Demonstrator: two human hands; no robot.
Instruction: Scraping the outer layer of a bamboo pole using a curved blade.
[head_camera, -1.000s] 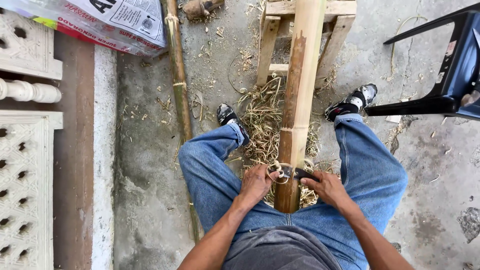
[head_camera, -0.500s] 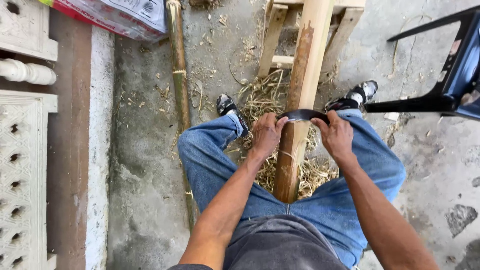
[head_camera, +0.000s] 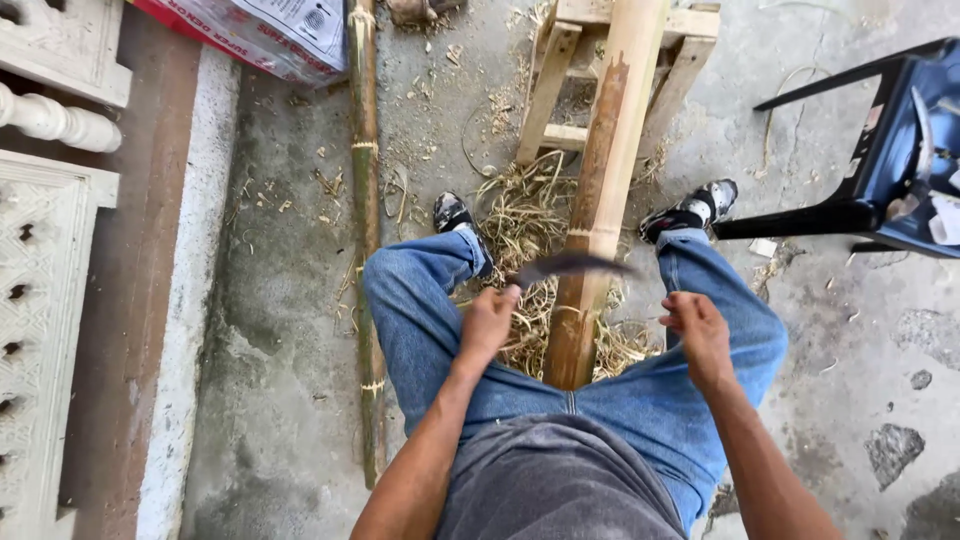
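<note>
Blue jeans (head_camera: 430, 310), tan bamboo pole (head_camera: 600, 200) (partly brown).

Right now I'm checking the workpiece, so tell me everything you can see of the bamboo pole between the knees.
The bamboo pole is thick, light tan where stripped, with a darker brown strip of skin on its left side and ringed nodes. It slants from between the person's thighs up onto a wooden stand. A blurred dark blade held by the left hand crosses it; shavings lie beneath.

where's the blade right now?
Head view, centre: the curved blade lies across the bamboo pole just above the knees, its handle end in the left hand; the right hand is off it, to the pole's right.
</note>
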